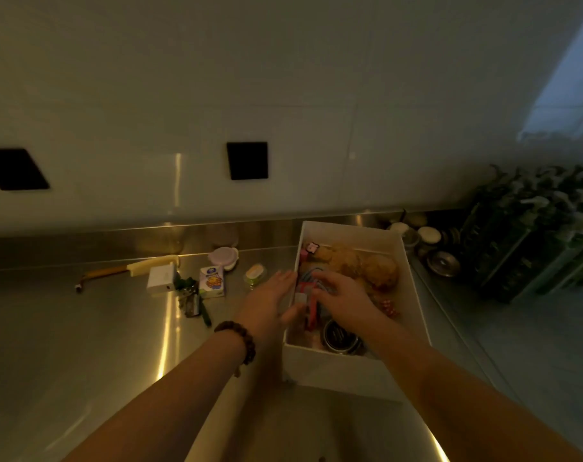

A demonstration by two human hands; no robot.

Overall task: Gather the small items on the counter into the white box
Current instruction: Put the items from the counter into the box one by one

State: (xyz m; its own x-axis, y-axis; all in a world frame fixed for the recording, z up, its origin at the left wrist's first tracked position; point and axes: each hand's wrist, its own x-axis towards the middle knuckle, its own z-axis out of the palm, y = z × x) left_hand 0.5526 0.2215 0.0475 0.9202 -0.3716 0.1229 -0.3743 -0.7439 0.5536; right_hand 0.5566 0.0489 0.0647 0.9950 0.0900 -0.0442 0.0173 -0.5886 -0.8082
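The white box (413, 281) stands on the steel counter at centre right, holding plush toys (380, 270), tangled cables, a round metal tin (342, 338) and other small things. My left hand (266, 303) rests flat against the box's left wall, fingers spread. Inside the box, my right hand (342, 295) lies over the cables, fingers apart. A small grey piece (300, 299) sits between the two hands; I cannot tell whether either hand grips it. On the counter to the left lie a white adapter (161, 280), a small carton (211, 281), keys (191, 301), a green-white case (255, 273) and a lilac lidded tub (224, 256).
A yellow-handled tool (130, 270) lies at the back left of the steel counter (66, 328). Small jars and metal cups (430, 245) stand right of the box, beside a dark crate of greenery (530, 241). The wall behind carries two black sockets (247, 160).
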